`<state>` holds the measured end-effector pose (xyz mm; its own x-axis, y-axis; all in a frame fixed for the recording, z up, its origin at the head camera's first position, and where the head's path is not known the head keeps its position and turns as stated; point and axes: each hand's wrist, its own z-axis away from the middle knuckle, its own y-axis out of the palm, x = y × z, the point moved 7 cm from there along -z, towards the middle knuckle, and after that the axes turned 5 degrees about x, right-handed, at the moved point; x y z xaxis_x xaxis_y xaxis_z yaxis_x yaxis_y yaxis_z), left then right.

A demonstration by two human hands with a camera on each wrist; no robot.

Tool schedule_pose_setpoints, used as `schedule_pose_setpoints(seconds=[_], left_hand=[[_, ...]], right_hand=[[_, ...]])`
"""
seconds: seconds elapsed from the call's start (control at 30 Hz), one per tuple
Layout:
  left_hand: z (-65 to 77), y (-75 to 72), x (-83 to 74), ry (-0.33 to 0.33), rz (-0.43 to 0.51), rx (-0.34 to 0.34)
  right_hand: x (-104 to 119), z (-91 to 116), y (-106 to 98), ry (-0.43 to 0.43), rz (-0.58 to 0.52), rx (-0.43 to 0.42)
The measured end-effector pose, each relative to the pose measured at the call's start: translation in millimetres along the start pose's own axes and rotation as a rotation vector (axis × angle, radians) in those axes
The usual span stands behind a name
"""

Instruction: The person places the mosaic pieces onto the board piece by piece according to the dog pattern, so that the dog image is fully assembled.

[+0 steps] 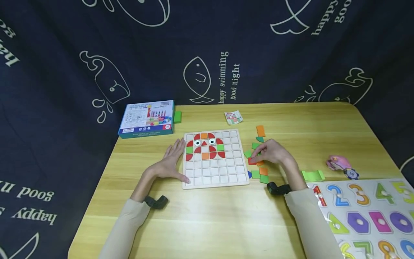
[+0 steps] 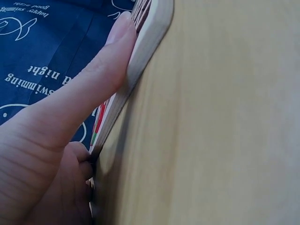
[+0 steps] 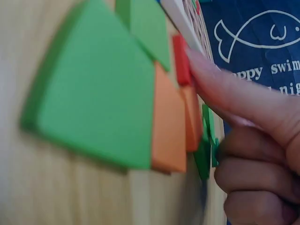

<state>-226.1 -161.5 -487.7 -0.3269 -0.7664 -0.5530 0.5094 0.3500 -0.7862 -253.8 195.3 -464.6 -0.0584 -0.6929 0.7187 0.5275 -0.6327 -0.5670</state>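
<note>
A white grid board [image 1: 215,172] lies on the table, with red, orange and green tiles and two eye pieces forming a pattern in its upper rows. My left hand [image 1: 169,162] is spread along the board's left side, its thumb on the lower left corner. The left wrist view has that thumb laid over the board's edge [image 2: 123,96]. Right of the board, my right hand [image 1: 271,151] pinches a red tile [image 1: 251,161] among loose pieces. In the right wrist view the thumb tip meets the red tile [image 3: 182,60], the other fingers curled behind.
Loose green tiles [image 1: 264,178], orange tiles [image 1: 260,131] and a blue piece [image 1: 249,174] line the board's right side. A pattern card [image 1: 234,117] lies behind it. A box [image 1: 147,118] stands back left; a number puzzle [image 1: 368,208] occupies the front right, near a pink toy [image 1: 338,162].
</note>
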Motion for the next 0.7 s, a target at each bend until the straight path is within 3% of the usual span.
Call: schedule_pose_setpoints(seconds=[0.13, 0.33, 0.53, 0.7], left_hand=[[1.4, 0.0, -0.9, 0.004, -0.001, -0.001], [1.3, 0.6, -0.6, 0.010, -0.005, 0.000], [1.0, 0.4, 0.3, 0.004, 0.006, -0.003], [-0.3, 0.8, 1.0, 0.005, -0.002, -0.004]], right_hand=[[4.6, 0.7, -2.0, 0.014, 0.021, -0.059], [14.0, -0.1, 6.6, 0.024, 0.081, -0.034], [15.2, 0.2, 0.6, -0.042, 0.129, -0.027], [6.5, 0.3, -8.5, 0.016, 0.163, -0.059]])
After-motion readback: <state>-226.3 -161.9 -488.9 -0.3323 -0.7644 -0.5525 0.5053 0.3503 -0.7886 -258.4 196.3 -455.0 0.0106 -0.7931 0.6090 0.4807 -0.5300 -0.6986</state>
